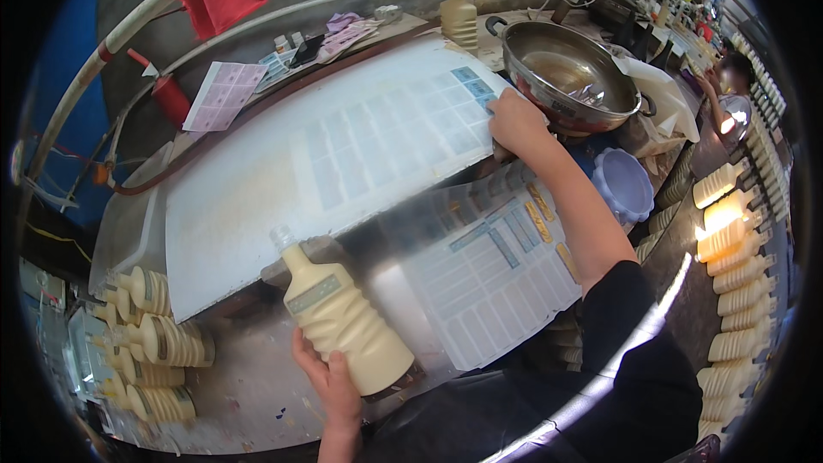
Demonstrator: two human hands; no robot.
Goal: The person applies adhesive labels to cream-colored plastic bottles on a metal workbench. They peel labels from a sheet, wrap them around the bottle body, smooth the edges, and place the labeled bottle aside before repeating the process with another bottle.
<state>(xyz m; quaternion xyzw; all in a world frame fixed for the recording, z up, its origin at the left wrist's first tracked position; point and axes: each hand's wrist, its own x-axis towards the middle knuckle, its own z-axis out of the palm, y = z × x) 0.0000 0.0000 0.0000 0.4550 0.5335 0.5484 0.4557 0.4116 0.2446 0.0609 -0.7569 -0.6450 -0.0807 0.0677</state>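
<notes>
A cream-coloured ribbed plastic bottle [350, 317] leans tilted in front of me, its clear neck pointing up and left. My left hand [333, 384] grips it low on its left side, thumb across the front. A bluish-grey label strip sits on the bottle's shoulder. Farther off, my right hand [519, 124] is closed at the right edge of a large white board [231, 206]. Its fingertips are hidden beside a row of blue labels [471, 90]. A translucent sheet of pale labels [377, 141] lies on this board.
Another label sheet [497, 266] lies below the board's near edge. Several cream bottles [163, 343] lie stacked at left. A wide metal pan [570, 69] and a lavender basin [621, 184] stand at right. Rows of bottles [737, 291] line the far right, near a seated person [733, 111].
</notes>
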